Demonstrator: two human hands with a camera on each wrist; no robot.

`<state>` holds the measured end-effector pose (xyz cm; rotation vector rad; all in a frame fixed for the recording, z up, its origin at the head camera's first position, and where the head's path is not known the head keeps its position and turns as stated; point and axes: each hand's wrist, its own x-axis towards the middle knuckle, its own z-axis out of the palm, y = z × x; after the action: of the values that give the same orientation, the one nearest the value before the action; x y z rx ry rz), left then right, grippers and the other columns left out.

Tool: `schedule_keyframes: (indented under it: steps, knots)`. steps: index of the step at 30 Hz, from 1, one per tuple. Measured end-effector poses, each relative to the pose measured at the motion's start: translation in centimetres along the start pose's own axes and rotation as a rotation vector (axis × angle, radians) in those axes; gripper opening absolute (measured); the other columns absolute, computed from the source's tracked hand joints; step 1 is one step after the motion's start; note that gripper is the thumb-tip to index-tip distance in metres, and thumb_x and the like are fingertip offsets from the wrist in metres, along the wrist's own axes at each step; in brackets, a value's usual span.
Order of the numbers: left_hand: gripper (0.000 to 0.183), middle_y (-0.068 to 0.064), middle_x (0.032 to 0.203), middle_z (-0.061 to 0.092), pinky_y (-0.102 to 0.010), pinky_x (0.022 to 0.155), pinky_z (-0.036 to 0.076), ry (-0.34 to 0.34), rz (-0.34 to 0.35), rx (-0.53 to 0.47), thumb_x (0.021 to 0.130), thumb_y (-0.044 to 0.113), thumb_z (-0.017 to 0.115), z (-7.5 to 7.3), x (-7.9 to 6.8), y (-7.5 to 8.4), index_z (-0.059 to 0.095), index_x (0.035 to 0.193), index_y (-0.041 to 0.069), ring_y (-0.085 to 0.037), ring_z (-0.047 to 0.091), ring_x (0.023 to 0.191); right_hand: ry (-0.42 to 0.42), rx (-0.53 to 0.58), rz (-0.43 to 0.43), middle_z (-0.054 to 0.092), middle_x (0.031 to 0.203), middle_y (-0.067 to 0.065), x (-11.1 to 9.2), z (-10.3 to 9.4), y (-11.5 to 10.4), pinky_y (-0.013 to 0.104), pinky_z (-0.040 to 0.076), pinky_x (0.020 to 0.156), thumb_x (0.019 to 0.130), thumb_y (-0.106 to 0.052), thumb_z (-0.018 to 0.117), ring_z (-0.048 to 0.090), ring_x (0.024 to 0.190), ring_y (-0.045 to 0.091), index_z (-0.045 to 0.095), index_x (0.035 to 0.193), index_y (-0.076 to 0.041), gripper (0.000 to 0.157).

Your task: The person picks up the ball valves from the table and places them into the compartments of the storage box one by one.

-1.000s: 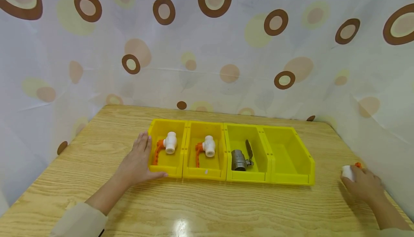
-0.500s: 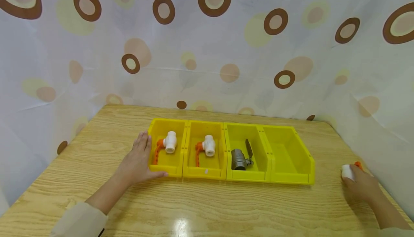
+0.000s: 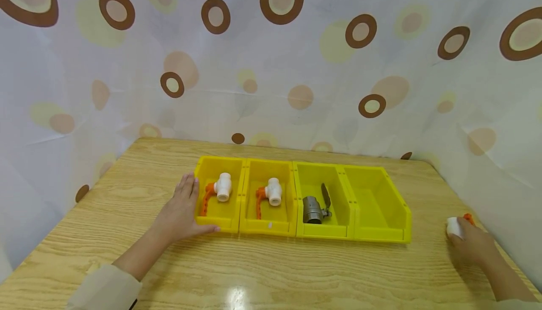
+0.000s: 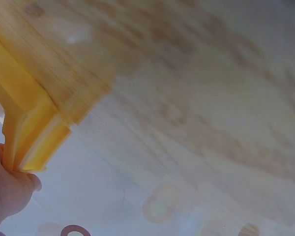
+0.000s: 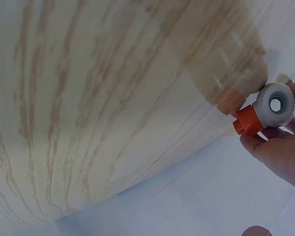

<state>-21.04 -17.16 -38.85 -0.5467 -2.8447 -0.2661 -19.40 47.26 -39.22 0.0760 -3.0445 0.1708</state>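
Note:
My left hand (image 3: 179, 211) rests against the leftmost yellow bin (image 3: 218, 225), fingers straight along its outer side wall and thumb stretched along its front lip. In the left wrist view, part of that hand (image 4: 12, 191) touches the bin's corner (image 4: 34, 132). At the table's right side, my right hand (image 3: 476, 244) grips a white plastic ball valve (image 3: 454, 226) with an orange handle (image 3: 468, 217). The right wrist view shows the valve's round, ridged end (image 5: 275, 104) between fingers and thumb, close to the tabletop. Most of its handle is hidden.
White ball valves with orange handles lie in the leftmost bin (image 3: 223, 187) and the second bin (image 3: 274, 192). A metal ball valve (image 3: 312, 210) lies in the third bin. The fourth bin (image 3: 377, 206) is at the right end. A patterned curtain (image 3: 271, 65) surrounds the wooden table (image 3: 275, 272).
My right hand has shifted very slightly left and turned a little around the white ball valve. The left hand and the bins have stayed in place.

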Motion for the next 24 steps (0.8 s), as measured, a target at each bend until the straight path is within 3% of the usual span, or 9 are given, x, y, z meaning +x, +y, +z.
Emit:
schedule_keyframes:
  steps: [17, 24]
  knots:
    - [0.118, -0.036, 0.146, 0.019, -0.052, 0.112, 0.023, -0.006, 0.002, 0.001, 0.067, 0.065, 0.067, 0.11, 0.02, -0.11, 0.023, 0.138, -0.018, -0.047, 0.017, 0.138, -0.026, 0.012, -0.001, 0.048, 0.101, 0.048, 0.10, -0.10, -0.72, 0.061, 0.041, 0.066, 0.086, -0.003, 0.054, 0.052, 0.083, 0.060, 0.035, 0.111, 0.030, 0.046]
    - [0.125, -0.037, 0.145, 0.020, -0.053, 0.112, 0.023, 0.046, 0.020, -0.055, 0.066, 0.080, 0.054, 0.13, -0.14, -0.10, 0.025, 0.137, -0.018, -0.047, 0.018, 0.137, -0.024, 0.000, -0.007, 0.048, 0.099, 0.048, 0.23, 0.01, -0.76, 0.061, 0.042, 0.065, 0.085, -0.002, 0.055, 0.052, 0.083, 0.059, 0.035, 0.110, 0.030, 0.045]
